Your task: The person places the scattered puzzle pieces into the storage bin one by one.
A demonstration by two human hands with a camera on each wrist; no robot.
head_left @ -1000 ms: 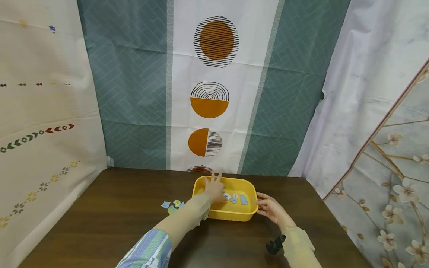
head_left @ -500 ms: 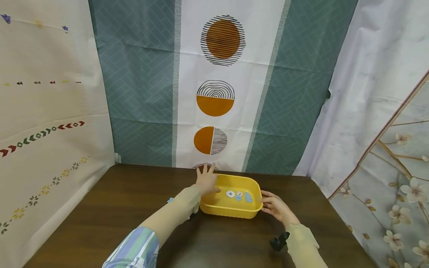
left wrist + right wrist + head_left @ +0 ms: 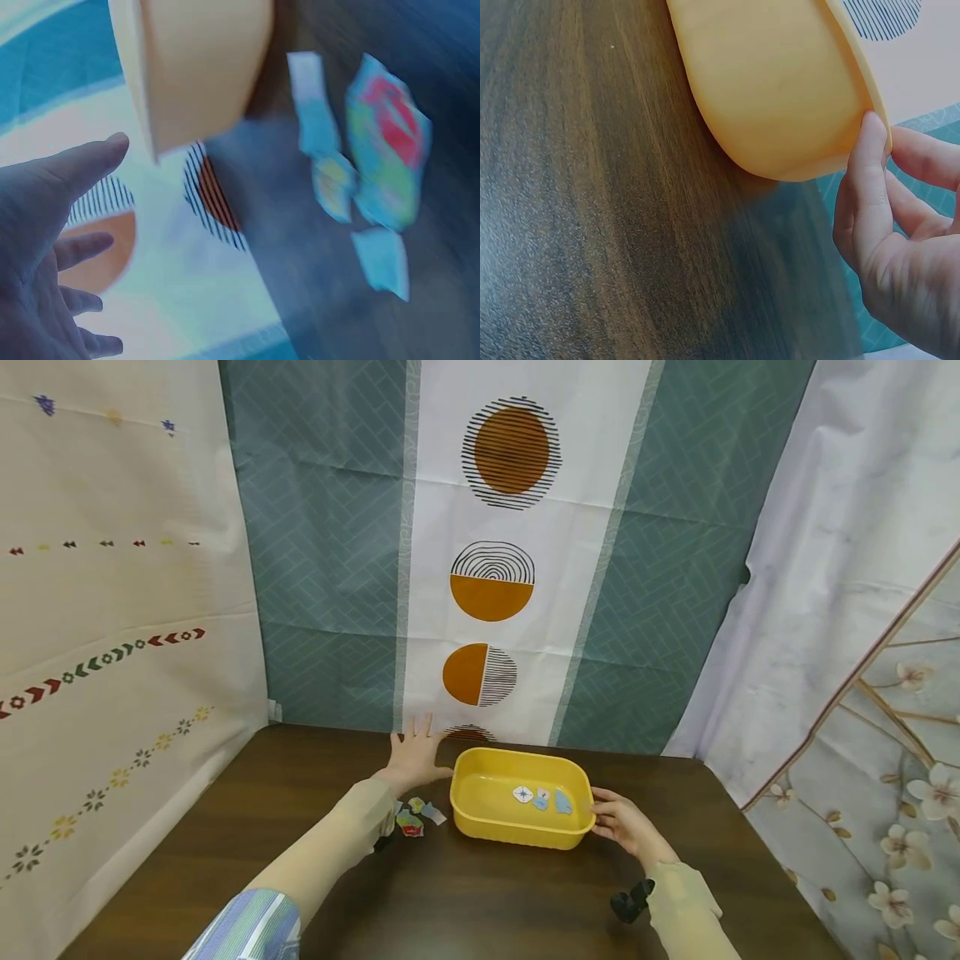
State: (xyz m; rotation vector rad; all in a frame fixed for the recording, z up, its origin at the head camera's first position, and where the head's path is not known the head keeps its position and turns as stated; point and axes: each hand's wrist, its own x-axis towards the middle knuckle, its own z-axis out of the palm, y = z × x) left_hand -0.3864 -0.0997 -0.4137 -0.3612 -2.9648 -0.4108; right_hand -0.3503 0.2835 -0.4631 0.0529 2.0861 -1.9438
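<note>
Yellow tub (image 3: 517, 834) pinched, scraps inside and out

My right hand (image 3: 622, 823) pinches the tub's right end on the table (image 3: 465, 902); my left hand (image 3: 412, 763), fingers spread and holding nothing, hangs just beside its left end. Three inside scraps (image 3: 541, 802) lie in the tub. Loose scraps (image 3: 411, 828) lie on the table to its left — seen from my head, my left wrist partly covers them. The left wrist view bares them, blurred, one patched red. The right wrist view shows my fingers on the rim — but only the head view shows the inside scraps. Behind hangs a curtain (image 3: 330, 568).
</note>
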